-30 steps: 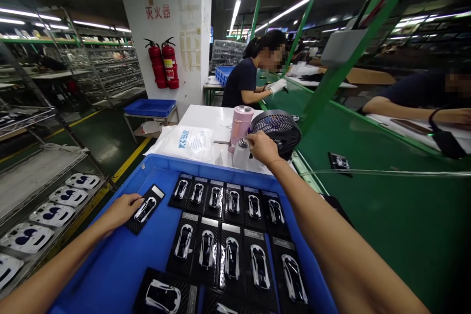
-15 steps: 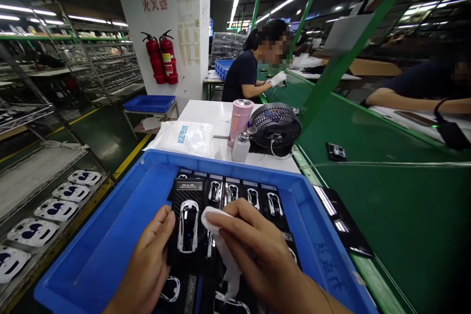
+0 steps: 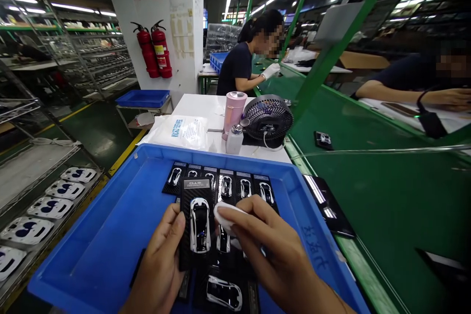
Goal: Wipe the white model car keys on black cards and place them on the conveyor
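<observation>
My left hand (image 3: 162, 250) grips the left edge of a black carbon-patterned base with a white-and-black model car (image 3: 200, 225) fixed on it and a silver label near its top. The base is held up over the blue tray (image 3: 110, 235). Close to its right edge, my right hand (image 3: 272, 245) pinches a folded white wipe (image 3: 225, 216) between thumb and fingers. Whether the wipe touches the base I cannot tell. Several similar model cars on black bases (image 3: 226, 186) lie in the tray, partly hidden behind my hands.
Beyond the tray stand a pink tumbler (image 3: 234, 113), a pump bottle (image 3: 234, 140), a black fan (image 3: 268, 117) and a white plastic pack (image 3: 176, 131). A green conveyor (image 3: 368, 191) runs along the right. A rack of white car shells (image 3: 49, 206) is left. A gloved co-worker (image 3: 239, 68) sits ahead.
My left hand and the held model car have shifted slightly right in view, as has the wipe in my right hand. A dark object has appeared on the conveyor at lower right.
</observation>
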Demonstrator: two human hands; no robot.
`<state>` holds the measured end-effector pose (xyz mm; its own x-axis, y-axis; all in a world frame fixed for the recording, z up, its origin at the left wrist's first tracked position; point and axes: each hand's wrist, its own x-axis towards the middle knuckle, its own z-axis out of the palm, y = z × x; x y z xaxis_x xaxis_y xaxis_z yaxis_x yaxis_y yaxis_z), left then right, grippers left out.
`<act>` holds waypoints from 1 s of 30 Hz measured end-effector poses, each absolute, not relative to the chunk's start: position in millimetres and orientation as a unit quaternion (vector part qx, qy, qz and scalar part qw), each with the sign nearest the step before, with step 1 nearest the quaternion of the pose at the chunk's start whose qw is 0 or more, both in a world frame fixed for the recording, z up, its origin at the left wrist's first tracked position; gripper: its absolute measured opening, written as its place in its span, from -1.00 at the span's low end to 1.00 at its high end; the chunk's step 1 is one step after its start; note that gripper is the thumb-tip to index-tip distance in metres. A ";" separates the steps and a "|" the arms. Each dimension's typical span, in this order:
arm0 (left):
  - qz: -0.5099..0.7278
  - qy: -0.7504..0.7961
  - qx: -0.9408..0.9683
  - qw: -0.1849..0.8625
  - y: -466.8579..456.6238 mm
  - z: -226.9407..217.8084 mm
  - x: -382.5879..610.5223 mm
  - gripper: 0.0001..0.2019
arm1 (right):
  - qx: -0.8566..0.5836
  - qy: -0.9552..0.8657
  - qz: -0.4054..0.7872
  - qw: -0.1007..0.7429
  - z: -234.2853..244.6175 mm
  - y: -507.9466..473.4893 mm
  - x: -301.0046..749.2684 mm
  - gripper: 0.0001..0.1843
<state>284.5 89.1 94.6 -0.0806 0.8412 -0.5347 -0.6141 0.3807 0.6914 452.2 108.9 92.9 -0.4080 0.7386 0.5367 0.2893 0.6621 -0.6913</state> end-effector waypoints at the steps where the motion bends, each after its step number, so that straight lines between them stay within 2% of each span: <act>1: 0.537 0.494 0.111 0.675 90.1 96.0 286.1 -0.50 | -0.321 -0.801 0.256 0.436 93.0 109.2 450.6 -0.57; 9: 0.539 0.509 0.103 0.663 96.4 93.1 288.8 -0.56 | -0.317 -0.878 0.183 0.310 91.2 104.1 446.2 -0.61; 16: 0.528 0.479 0.125 0.690 96.8 89.8 286.1 -0.54 | -0.315 -0.785 0.265 0.462 90.3 112.3 459.4 -0.59; 18: 0.515 0.462 0.136 0.709 95.7 89.2 287.1 -0.55 | -0.319 -0.787 0.269 0.455 89.8 113.8 457.4 -0.58; 25: 0.474 0.450 0.174 0.736 87.5 84.1 283.4 -0.59 | -0.350 -0.851 0.195 0.340 89.3 117.4 458.6 -0.59; 30: 0.424 0.458 0.204 0.755 88.5 91.3 277.4 -0.68 | -0.359 -0.824 0.227 0.376 94.0 122.1 471.2 -0.62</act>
